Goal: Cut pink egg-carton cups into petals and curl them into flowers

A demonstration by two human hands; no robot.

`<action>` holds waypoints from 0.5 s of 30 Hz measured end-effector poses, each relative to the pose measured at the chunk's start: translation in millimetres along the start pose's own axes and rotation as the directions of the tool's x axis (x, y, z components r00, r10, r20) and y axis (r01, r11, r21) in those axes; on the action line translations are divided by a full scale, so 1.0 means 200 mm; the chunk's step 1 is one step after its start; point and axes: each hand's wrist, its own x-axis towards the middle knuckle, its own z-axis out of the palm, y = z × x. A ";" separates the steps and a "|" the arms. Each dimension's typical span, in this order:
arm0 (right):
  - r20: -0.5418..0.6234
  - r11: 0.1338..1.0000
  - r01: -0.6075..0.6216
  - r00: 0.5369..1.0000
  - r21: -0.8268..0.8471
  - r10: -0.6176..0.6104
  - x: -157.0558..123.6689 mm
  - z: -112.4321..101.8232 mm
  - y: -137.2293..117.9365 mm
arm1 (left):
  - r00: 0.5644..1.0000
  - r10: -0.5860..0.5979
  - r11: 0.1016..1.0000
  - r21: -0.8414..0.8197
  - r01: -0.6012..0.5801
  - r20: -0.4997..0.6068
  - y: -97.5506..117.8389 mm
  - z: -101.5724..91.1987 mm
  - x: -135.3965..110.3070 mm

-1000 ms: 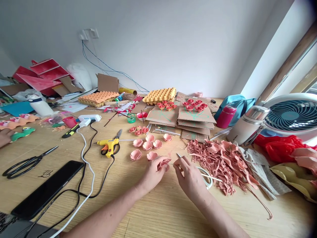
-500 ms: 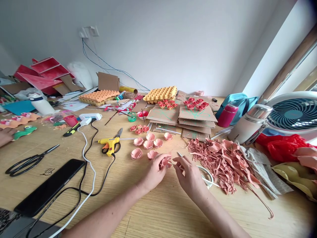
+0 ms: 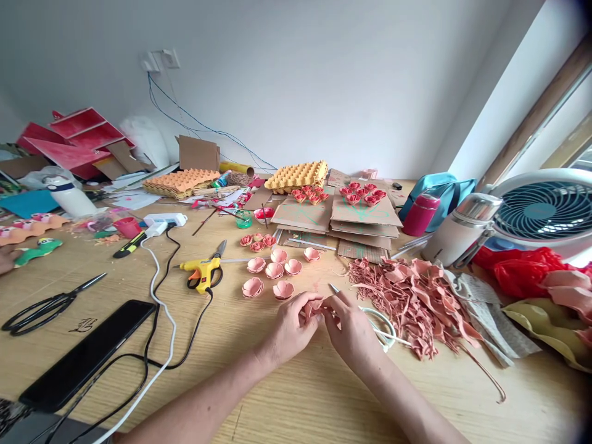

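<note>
In my left hand [image 3: 296,324] a salmon-pink flower cup [image 3: 311,308], like a piece of egg carton, is pinched between the fingers. My right hand [image 3: 349,327] has its fingertips closed on the right side of the same cup. Fingers cover most of it. Scissors with pale looped handles [image 3: 380,330] lie partly hidden beneath my right hand, a metal tip showing above it. Just beyond my hands stand several pink flower cups [image 3: 274,271], with a small group of fuller, redder flowers [image 3: 258,242] behind them.
Pink carton scraps [image 3: 416,302] are heaped on the right, near a flask [image 3: 456,231] and fan [image 3: 541,209]. Left are a yellow glue gun [image 3: 202,271], cables, black scissors [image 3: 55,302] and a phone [image 3: 87,357]. Another person's hand [image 3: 7,259] touches a green painted piece [image 3: 39,251].
My right hand has come left to meet the left hand, and its fingertips now touch the pink cup. The left hand has drawn slightly back from the standing cups. The view has shifted slightly.
</note>
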 end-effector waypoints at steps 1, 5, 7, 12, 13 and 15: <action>-0.002 1.000 0.003 1.000 0.000 -0.003 0.00 0.00 0.00 | 1.000 -0.014 1.000 -0.017 0.014 0.005 0.00 0.00 0.00; 0.004 1.000 0.004 1.000 0.003 -0.004 0.00 -0.01 0.00 | 0.999 -0.046 0.996 -0.081 0.048 0.027 -0.01 0.00 0.00; 0.011 1.000 -0.003 1.000 -0.005 0.003 0.00 -0.01 -0.01 | 0.998 -0.053 0.995 -0.077 0.055 0.020 -0.02 0.01 0.00; 0.035 1.000 0.009 0.999 -0.013 -0.008 0.00 0.00 -0.01 | 0.999 -0.048 0.998 -0.044 0.047 -0.019 -0.04 0.03 0.01; 0.033 1.000 0.013 0.999 -0.022 -0.012 0.00 0.00 -0.02 | 0.999 -0.042 0.998 -0.038 0.041 -0.030 -0.04 0.03 0.01; 0.026 0.998 0.029 0.999 -0.051 -0.027 -0.01 0.01 -0.02 | 0.999 -0.029 0.999 -0.039 0.028 -0.042 -0.05 0.03 0.01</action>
